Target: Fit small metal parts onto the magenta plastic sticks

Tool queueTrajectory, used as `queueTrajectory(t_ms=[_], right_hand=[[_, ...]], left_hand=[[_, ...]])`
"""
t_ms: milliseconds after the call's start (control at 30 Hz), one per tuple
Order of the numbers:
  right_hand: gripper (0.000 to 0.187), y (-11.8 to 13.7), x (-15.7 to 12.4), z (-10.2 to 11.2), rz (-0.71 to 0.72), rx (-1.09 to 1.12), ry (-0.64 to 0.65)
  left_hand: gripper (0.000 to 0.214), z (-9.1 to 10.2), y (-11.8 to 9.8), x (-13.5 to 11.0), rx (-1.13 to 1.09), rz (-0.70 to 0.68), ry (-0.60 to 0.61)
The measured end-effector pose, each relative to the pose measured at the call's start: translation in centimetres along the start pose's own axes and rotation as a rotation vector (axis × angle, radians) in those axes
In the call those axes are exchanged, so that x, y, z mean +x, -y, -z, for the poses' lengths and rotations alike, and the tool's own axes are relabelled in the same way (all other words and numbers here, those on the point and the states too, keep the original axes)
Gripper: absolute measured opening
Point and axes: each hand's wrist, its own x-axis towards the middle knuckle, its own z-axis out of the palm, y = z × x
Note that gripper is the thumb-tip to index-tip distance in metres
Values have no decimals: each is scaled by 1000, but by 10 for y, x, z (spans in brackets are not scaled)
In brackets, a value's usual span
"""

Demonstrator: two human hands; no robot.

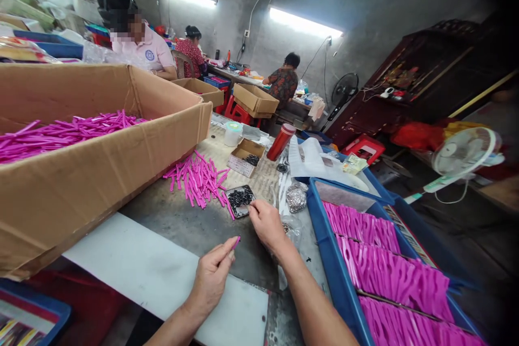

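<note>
My left hand (213,273) is closed in a pinch above the table's near edge. A small magenta plastic piece (237,241) sticks out past its thumb and forefinger; the rest of the piece is hidden in the hand. My right hand (267,225) reaches to the near right corner of a small tray (240,201) of tiny black parts. Its fingers are bent together, and what they hold, if anything, is too small to make out. Beside the tray, to the left, lies a loose heap of magenta plastic pieces (197,178).
A large cardboard box (101,159) of magenta pieces stands at left. On the right, a blue crate (330,262) holds rows of magenta pieces. Behind the tray are a small carton (241,166), a white tub (233,134) and a red cylinder (281,141). Several people sit farther back.
</note>
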Motion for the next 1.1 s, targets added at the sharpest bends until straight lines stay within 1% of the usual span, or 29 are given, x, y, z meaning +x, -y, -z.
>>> queueTrajectory(t_ms=[67, 233, 467, 567, 667, 767, 800, 833, 900, 967, 1033, 1100], right_hand=[[18, -3, 11, -7, -6, -101, 61], [17, -12, 25, -25, -26, -202, 132], [17, -15, 30, -31, -19, -235, 196], [17, -13, 28, -25, -26, -219, 189], [19, -12, 21, -7, -40, -200, 155], [24, -19, 7, 18, -92, -180, 77], [24, -23, 1, 26, -132, -152, 18], [24, -28, -5, 32, -167, -130, -24], [25, -39, -18, 39, -222, -134, -51], [25, -50, -29, 38, -273, -208, -6], [25, -59, -36, 32, -316, -302, 77], [25, -65, -40, 25, -342, -348, 136]], left_hand=[[29, 0, 1, 0, -1, -3, 5], [30, 0, 2, 0, 14, -26, 11], [31, 0, 1, 1, 29, -35, 18], [31, 0, 1, 2, 10, -27, 19], [31, 1, 1, 1, 5, -24, 8], [31, 1, 0, 1, 5, -17, 5], [31, 1, 0, 1, -1, -9, 4], [31, 1, 0, 2, -9, 0, 2], [30, 1, 1, 2, -31, 17, 1], [30, 0, 3, 3, -49, 34, 5], [31, 0, 4, 4, -63, 52, 4], [31, 0, 4, 4, -72, 65, -4]])
